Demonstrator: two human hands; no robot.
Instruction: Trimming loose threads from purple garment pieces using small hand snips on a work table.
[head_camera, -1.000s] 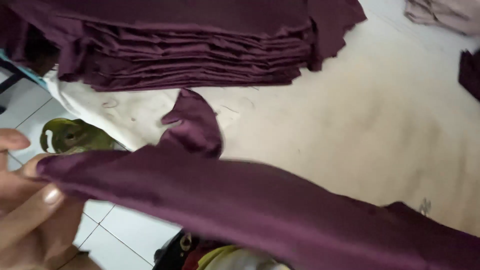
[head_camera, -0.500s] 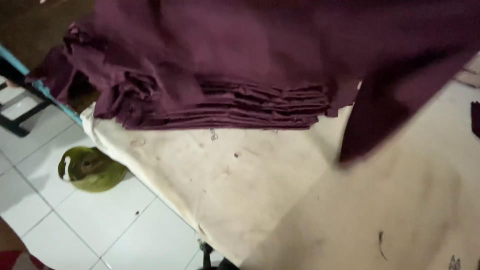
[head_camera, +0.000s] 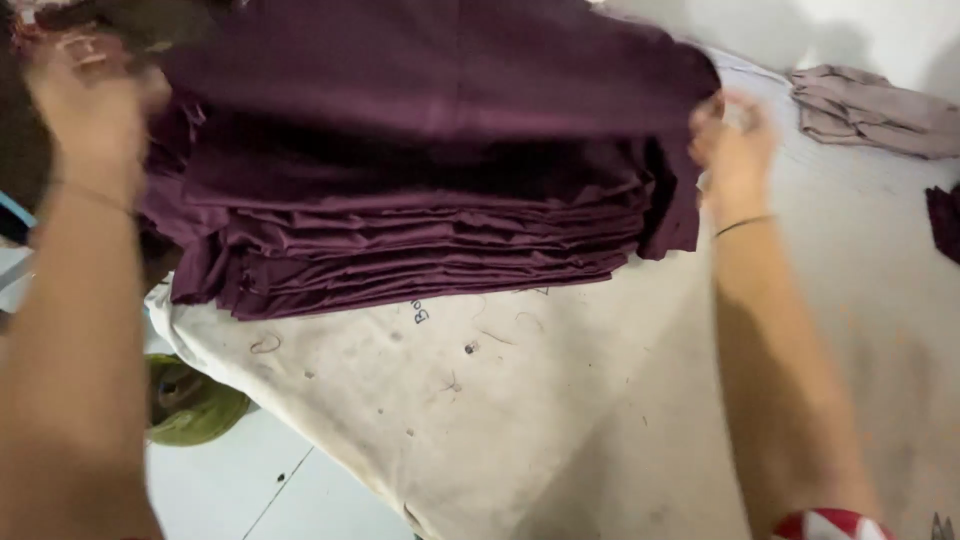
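A tall stack of folded dark purple cloth pieces (head_camera: 410, 240) lies on a stained off-white table cover (head_camera: 520, 400). Over the stack I hold the top purple piece (head_camera: 430, 70) spread wide. My left hand (head_camera: 90, 95) grips its left edge at the stack's far left corner. My right hand (head_camera: 735, 140) pinches its right edge beside the stack's right side, and a flap of the cloth hangs down there. Both arms are stretched forward, and both hands are blurred.
A crumpled beige cloth (head_camera: 875, 105) lies at the far right of the table. A dark purple scrap (head_camera: 945, 220) shows at the right edge. Below the table's left corner a green object (head_camera: 190, 400) sits on the white tiled floor (head_camera: 280, 490).
The purple piece, held low near the table's front edge a second ago, has swung up and now lies spread over the stack. Both hands have moved forward to its two ends.
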